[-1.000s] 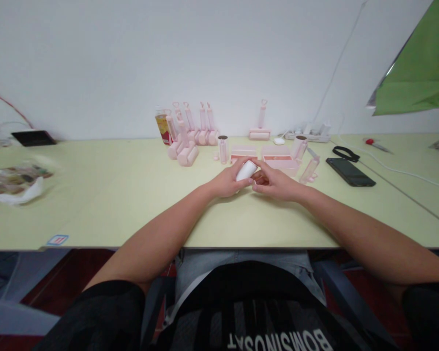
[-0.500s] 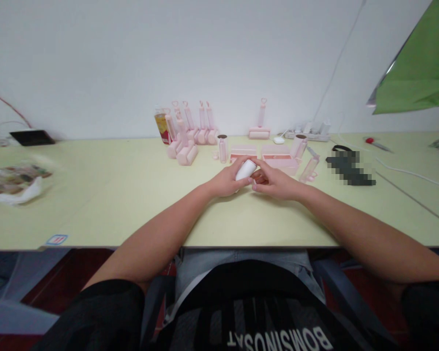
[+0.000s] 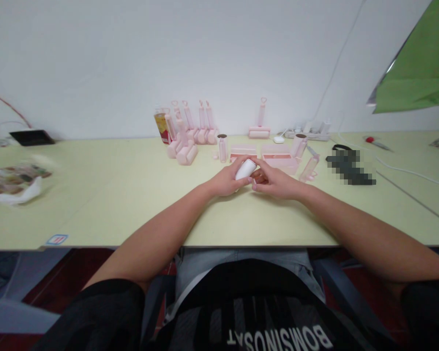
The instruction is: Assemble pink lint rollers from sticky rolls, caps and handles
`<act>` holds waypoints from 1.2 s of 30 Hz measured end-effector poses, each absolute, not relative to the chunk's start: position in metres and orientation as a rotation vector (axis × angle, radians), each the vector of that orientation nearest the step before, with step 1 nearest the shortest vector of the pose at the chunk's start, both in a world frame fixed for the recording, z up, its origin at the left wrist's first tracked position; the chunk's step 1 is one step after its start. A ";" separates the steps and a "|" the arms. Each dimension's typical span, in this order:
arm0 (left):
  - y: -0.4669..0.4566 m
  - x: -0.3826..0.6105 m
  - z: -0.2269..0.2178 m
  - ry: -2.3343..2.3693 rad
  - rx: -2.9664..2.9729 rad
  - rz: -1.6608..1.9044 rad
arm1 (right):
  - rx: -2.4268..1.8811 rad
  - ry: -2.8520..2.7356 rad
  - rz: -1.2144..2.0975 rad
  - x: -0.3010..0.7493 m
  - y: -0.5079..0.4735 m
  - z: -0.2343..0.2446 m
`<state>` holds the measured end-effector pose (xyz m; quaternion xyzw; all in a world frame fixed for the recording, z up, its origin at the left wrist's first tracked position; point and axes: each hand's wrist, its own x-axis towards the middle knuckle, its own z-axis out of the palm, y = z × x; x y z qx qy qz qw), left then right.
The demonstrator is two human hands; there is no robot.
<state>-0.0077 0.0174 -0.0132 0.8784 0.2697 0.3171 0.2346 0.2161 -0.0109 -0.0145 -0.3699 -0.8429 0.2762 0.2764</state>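
Over the table's middle, my left hand [image 3: 227, 179] wraps round a white lint-roller refill roll [image 3: 246, 169], which lies tilted in the palm. My right hand [image 3: 272, 181] meets it from the right. Its index fingertip touches the roll's upper end, and its thumb and curled fingers pinch at the roll's lower right side, where a small white bit shows. Just beyond the hands are two open pink cases [image 3: 243, 148], partly covered by my fingers. A pink handle [image 3: 309, 168] lies right of my right hand.
Several pink lint rollers [image 3: 187, 153] stand back left by a yellow-red packet [image 3: 161, 127]; another roller [image 3: 259, 131] stands against the wall. Rolls with brown cores [image 3: 299, 145] stand near the cases. Farther right are a power strip [image 3: 310, 135], a blurred dark item [image 3: 351, 168] and a red-tipped tool [image 3: 378, 143].
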 end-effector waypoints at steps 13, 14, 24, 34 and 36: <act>0.018 -0.008 -0.013 0.734 2.416 0.868 | -0.992 -2.251 0.770 0.217 -0.009 -0.017; 0.018 -0.008 -0.013 0.735 2.417 0.866 | -0.991 -2.249 0.776 0.217 -0.009 -0.017; 0.017 -0.008 -0.013 0.759 2.414 0.852 | -0.985 -2.266 0.774 0.217 -0.009 -0.016; 0.015 -0.007 -0.011 0.747 2.421 0.859 | -0.979 -2.277 0.746 0.216 -0.010 -0.015; 0.015 -0.007 -0.011 0.749 2.420 0.863 | -0.986 -2.287 0.700 0.216 -0.011 -0.014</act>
